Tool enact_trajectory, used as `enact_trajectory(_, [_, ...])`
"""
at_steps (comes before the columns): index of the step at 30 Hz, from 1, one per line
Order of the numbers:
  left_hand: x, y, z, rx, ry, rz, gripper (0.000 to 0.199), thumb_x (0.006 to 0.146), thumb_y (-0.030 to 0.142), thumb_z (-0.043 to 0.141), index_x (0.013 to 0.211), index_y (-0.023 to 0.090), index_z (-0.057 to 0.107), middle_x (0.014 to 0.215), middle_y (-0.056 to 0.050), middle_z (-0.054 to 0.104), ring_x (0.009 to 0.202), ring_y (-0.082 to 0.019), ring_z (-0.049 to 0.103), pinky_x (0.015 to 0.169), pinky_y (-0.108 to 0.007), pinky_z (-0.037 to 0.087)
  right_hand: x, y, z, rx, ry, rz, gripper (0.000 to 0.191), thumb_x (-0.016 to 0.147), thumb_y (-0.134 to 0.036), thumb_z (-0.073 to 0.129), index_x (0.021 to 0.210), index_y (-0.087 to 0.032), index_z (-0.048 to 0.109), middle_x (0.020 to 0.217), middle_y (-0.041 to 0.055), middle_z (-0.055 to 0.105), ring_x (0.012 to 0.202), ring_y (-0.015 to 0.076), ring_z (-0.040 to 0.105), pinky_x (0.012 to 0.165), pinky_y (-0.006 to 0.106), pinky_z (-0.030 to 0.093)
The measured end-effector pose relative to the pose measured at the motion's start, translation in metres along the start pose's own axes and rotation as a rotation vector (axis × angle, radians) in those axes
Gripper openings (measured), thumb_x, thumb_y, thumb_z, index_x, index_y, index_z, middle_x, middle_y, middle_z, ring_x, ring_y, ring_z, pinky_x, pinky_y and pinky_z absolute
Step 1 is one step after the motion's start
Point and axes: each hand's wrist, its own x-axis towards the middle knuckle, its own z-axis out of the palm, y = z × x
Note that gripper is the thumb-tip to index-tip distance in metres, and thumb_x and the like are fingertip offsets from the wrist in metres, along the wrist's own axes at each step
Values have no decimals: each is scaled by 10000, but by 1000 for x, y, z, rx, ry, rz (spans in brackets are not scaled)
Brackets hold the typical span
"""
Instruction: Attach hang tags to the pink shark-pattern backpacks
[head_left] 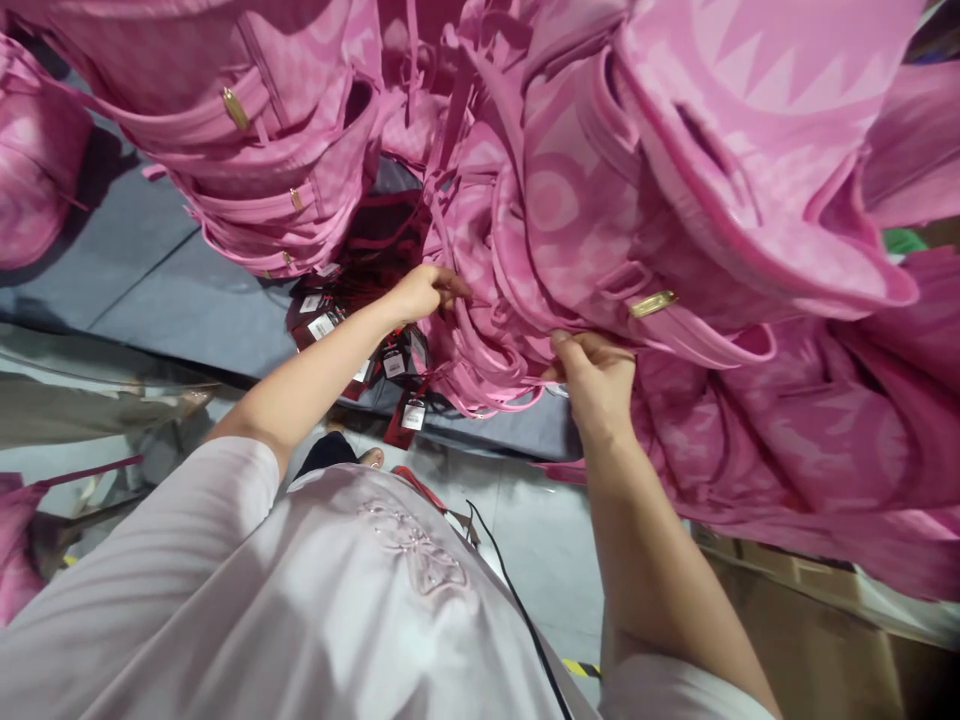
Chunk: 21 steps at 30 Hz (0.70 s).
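Pink patterned bags with straps fill the table. My left hand (pixel 426 293) is closed, its fingertips pinching a thin pink strap (pixel 480 300) near the middle. To the right, my right hand (pixel 598 375) grips the lower edge of a large pink bag (pixel 585 200), thumb on top and fingers partly hidden beneath. A gold buckle (pixel 653 303) shows on that bag's strap just above my right hand. Dark tags with white labels (pixel 412 413) hang in a cluster below my left hand.
A stack of pink bags (pixel 262 140) stands at the left on the grey table (pixel 187 300). More pink bags (pixel 817 430) lie at the right, above cardboard boxes (pixel 802 630). A black cable (pixel 510 590) hangs by my shirt.
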Motion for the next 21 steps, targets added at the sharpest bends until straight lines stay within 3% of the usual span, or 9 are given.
enact_trajectory(6, [2,4,9,-32,-50,-76,285,762,-25,450,795,74,715,588,10,544,457,-37,344,554,-208,356,-2,-3,0,-23,3,43,275,763,-407,650,593,-208,566,405,-39,518,389,117,420,440,259,290])
enact_trajectory(17, [14,-12,7,187,19,110,366,672,-38,457,852,84,751,725,-44,701,683,-119,600,747,-256,498,-5,-4,4,-31,11,54,238,747,-398,646,617,-212,574,411,-38,516,404,130,446,452,262,323])
enact_trajectory(21, [6,-6,11,253,28,160,370,683,-20,491,909,99,759,815,-58,735,796,-158,653,815,-285,515,-3,-2,2,-78,-8,35,271,768,-427,618,615,-209,568,426,-23,530,415,136,449,468,267,342])
